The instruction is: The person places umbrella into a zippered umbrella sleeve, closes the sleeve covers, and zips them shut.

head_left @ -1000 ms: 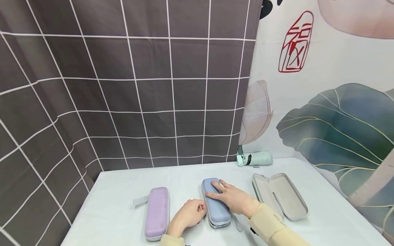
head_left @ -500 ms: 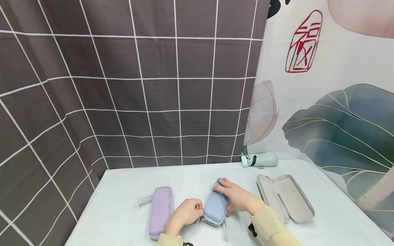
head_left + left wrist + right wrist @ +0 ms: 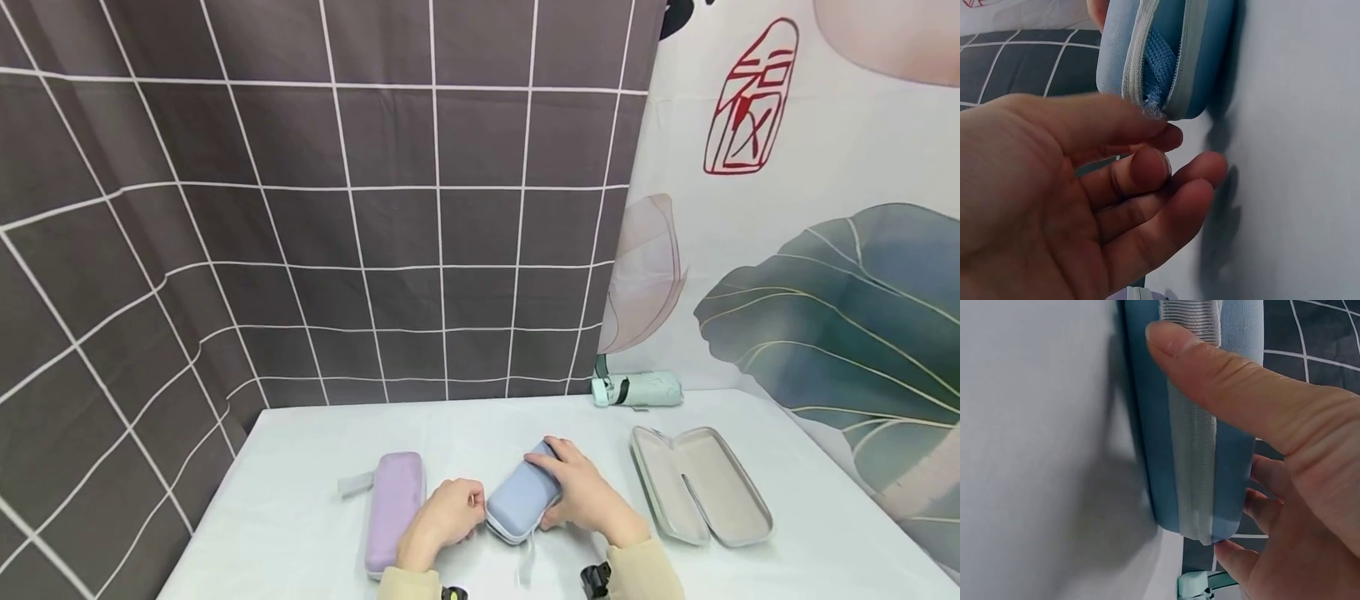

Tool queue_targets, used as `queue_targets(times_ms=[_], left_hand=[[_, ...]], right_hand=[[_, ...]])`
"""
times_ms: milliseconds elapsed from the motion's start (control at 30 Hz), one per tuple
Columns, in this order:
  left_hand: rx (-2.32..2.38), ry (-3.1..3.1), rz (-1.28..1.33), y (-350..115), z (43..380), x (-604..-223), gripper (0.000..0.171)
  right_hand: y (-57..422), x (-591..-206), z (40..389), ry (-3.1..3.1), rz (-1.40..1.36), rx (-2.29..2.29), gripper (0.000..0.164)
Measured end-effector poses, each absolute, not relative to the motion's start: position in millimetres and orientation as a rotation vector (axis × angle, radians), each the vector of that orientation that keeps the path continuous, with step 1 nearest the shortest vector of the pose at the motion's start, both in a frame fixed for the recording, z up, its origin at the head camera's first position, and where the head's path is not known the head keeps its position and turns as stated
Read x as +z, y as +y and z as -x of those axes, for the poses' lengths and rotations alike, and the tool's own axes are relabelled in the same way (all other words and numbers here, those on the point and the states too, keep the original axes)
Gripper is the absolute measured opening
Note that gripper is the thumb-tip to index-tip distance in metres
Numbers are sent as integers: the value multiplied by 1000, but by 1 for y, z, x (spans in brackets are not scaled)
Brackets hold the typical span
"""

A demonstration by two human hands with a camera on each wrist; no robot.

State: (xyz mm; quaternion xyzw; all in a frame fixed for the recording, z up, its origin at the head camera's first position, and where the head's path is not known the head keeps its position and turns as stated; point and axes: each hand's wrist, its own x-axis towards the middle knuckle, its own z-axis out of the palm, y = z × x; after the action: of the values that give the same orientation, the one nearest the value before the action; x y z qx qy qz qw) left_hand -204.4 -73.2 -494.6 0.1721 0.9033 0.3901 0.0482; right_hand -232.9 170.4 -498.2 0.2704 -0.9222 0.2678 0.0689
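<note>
Blue case [image 3: 523,500] sat between the hands, partly unzipped | right hand [image 3: 590,497] gripped it | left hand [image 3: 447,515] — pinched the zip [image 3: 1135,65] | purple case [image 3: 395,504] lay beside left hand — open case [image 3: 723,483] beyond right.

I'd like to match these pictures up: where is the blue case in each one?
Head: the blue case is low, just right of centre, between the left hand and right hand.
Left wrist: the blue case is at top centre, its zip partly open.
Right wrist: the blue case stretches down from the top edge, near centre.
Shared landmark: the dark gridded cloth, upper left in left wrist, upper right in right wrist.
</note>
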Motion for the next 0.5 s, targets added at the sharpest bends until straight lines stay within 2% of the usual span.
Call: queue_targets(times_ms=[500], left_hand=[[1300, 2680, -555, -80, 207, -496, 18]], right_hand=[[168, -496, 232, -2821, -779, 832, 88]])
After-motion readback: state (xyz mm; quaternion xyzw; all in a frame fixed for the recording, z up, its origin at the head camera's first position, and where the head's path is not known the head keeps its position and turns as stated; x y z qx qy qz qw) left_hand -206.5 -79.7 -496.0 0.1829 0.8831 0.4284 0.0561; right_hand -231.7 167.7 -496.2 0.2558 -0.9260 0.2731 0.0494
